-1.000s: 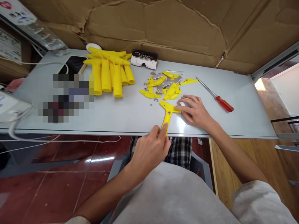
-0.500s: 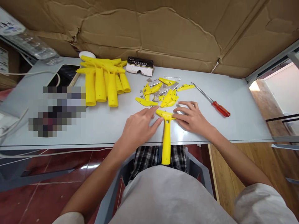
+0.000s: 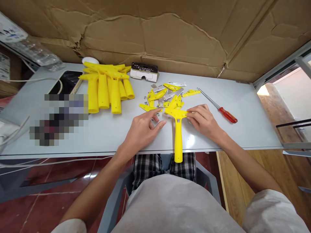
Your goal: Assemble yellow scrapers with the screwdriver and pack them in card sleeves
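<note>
A yellow T-shaped scraper handle lies across the front edge of the table, its grip end sticking out over my lap. My right hand pinches the right tip of its crosspiece between thumb and fingers. To the left, my left hand holds nothing; thumb and forefinger are apart, a small gap from the crosspiece's left end. Just beyond both hands lies a loose heap of yellow plastic blade covers, metal blades and small screws. The crosspiece partly overlaps the heap's near edge in view.
A screwdriver with a red handle lies on the right. At the back left stand several more yellow handles, beside a black-and-white box. Cardboard walls the far side. A cable crosses the left end.
The crosspiece has shifted slightly right and away from me, drawn along by my right hand. My left hand has let go of its left end.
</note>
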The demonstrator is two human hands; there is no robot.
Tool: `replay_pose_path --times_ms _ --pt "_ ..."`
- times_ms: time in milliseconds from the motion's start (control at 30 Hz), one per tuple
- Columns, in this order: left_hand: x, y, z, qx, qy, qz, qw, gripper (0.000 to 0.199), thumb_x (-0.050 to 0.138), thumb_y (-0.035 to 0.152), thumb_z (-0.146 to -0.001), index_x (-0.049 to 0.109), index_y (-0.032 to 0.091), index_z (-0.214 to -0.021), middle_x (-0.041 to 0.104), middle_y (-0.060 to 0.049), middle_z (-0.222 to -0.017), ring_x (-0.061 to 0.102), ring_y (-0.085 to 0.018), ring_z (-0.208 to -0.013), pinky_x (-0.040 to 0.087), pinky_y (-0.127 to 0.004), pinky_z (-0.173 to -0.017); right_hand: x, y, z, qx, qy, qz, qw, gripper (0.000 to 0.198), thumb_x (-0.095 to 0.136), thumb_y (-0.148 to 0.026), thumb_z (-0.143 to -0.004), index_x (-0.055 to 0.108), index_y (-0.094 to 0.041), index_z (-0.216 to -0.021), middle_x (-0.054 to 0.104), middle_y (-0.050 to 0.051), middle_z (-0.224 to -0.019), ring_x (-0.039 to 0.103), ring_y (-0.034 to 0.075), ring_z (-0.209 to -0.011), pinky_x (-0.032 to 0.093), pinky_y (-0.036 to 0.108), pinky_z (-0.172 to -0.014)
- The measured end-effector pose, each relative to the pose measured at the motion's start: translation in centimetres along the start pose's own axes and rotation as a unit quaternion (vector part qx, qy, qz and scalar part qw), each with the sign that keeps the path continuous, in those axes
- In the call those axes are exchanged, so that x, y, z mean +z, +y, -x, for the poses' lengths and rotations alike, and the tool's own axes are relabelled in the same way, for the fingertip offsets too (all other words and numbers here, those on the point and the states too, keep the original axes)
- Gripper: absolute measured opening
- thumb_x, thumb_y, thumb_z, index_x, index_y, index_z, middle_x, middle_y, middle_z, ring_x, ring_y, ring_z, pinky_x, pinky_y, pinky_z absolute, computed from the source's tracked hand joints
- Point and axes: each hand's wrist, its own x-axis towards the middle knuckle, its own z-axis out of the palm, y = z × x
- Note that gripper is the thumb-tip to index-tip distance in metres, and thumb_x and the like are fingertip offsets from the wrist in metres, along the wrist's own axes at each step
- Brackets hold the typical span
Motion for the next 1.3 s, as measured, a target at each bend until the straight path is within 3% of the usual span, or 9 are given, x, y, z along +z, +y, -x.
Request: replay_pose_path --times_ms 100,233,367,500,600,667,733,933,1300 --pt "-0.1 0.3 0.0 -0.058 -0.001 0.151 0.987 0.071 0.073 0.059 -0.096 0.064 0.018 -0.154 0.082 -0.009 -0.114 0.077 -0.018 -0.073 0.067 -0.039 -0.085 0.0 -0.4 -0.5 0.019 0.006 -0.038 0.999 0.012 0.059 -0.021 -0.108 0.070 -0.025 -0.107 0.080 0.008 -0.118 0.073 0.022 -0.101 0.050 0.044 -0.088" --pt "0.6 0.8 0.6 -0.103 -0.059 0.379 0.917 0.082 0.085 0.061 -0.089 0.061 0.015 -0.152 0.082 -0.016 -0.124 0.082 -0.029 -0.110 0.066 -0.048 -0.105 0.7 -2.4 -1.2 -0.006 0.033 -0.079 0.996 0.010 0.062 -0.019 -0.107 0.070 -0.025 -0.108 0.080 0.008 -0.116 0.073 0.021 -0.102 0.054 0.042 -0.088" --pt "1.4 0.7 1.4 -0.150 -0.078 0.457 0.873 0.076 0.088 0.066 -0.083 0.067 0.016 -0.136 0.083 -0.016 -0.121 0.083 -0.031 -0.106 0.069 -0.052 -0.098 1.8 -3.9 -1.6 -0.028 0.040 -0.095 0.994 0.007 0.066 -0.019 -0.106 0.071 -0.023 -0.108 0.079 0.009 -0.114 0.073 0.019 -0.101 0.056 0.039 -0.087" --pt "0.9 0.2 1.5 -0.129 -0.037 0.361 0.923 0.071 0.091 0.065 -0.078 0.070 0.018 -0.127 0.083 -0.013 -0.115 0.082 -0.029 -0.100 0.071 -0.045 -0.086 2.2 -3.9 -1.8 -0.034 -0.011 -0.099 0.994 0.011 0.062 -0.022 -0.110 0.072 -0.022 -0.106 0.079 0.009 -0.114 0.074 0.018 -0.102 0.056 0.037 -0.088" --pt "0.0 -0.1 1.4 -0.122 -0.052 0.239 0.962 0.069 0.084 0.064 -0.085 0.070 0.018 -0.136 0.079 -0.004 -0.087 0.078 -0.025 -0.078 0.066 -0.039 -0.071 1.6 -3.7 -1.5 -0.050 -0.021 -0.093 0.994 0.009 0.062 -0.023 -0.110 0.071 -0.020 -0.107 0.079 0.009 -0.111 0.072 0.017 -0.097 0.054 0.036 -0.084" --pt "-0.4 -0.2 1.5 -0.090 -0.071 0.141 0.983 0.062 0.077 0.061 -0.092 0.074 0.018 -0.137 0.076 -0.002 -0.077 0.075 -0.024 -0.071 0.062 -0.038 -0.072 1.1 -3.7 -1.0 -0.056 -0.027 -0.084 0.995 0.006 0.064 -0.022 -0.109 0.070 -0.020 -0.108 0.080 0.008 -0.110 0.071 0.017 -0.095 0.051 0.036 -0.082" --pt "-0.5 -0.2 1.5 -0.040 -0.077 0.032 0.996 0.052 0.072 0.057 -0.096 0.079 0.019 -0.131 0.079 -0.004 -0.085 0.075 -0.025 -0.076 0.061 -0.040 -0.079 0.7 -3.8 -0.4 -0.057 -0.050 -0.070 0.995 0.007 0.064 -0.021 -0.109 0.070 -0.020 -0.110 0.081 0.007 -0.112 0.070 0.018 -0.096 0.049 0.037 -0.082" --pt "0.1 -0.4 1.3 0.007 -0.058 -0.174 0.983 0.041 0.067 0.055 -0.103 0.086 0.029 -0.129 0.078 -0.009 -0.125 0.077 -0.029 -0.099 0.059 -0.041 -0.084 1.1 -3.6 0.7 -0.066 -0.117 -0.028 0.991 0.015 0.065 -0.021 -0.108 0.076 -0.023 -0.118 0.083 0.004 -0.115 0.066 0.021 -0.106 0.044 0.041 -0.084" --pt "0.5 -0.9 -5.2 0.040 -0.038 -0.226 0.973 0.041 0.059 0.051 -0.110 0.085 0.026 -0.130 0.081 -0.014 -0.125 0.076 -0.036 -0.110 0.055 -0.042 -0.083 3.1 1.3 -3.1 -0.027 -0.130 0.081 0.988 0.026 0.056 -0.024 -0.113 0.080 -0.022 -0.107 0.077 0.007 -0.102 0.054 0.024 -0.100 0.036 0.040 -0.082"
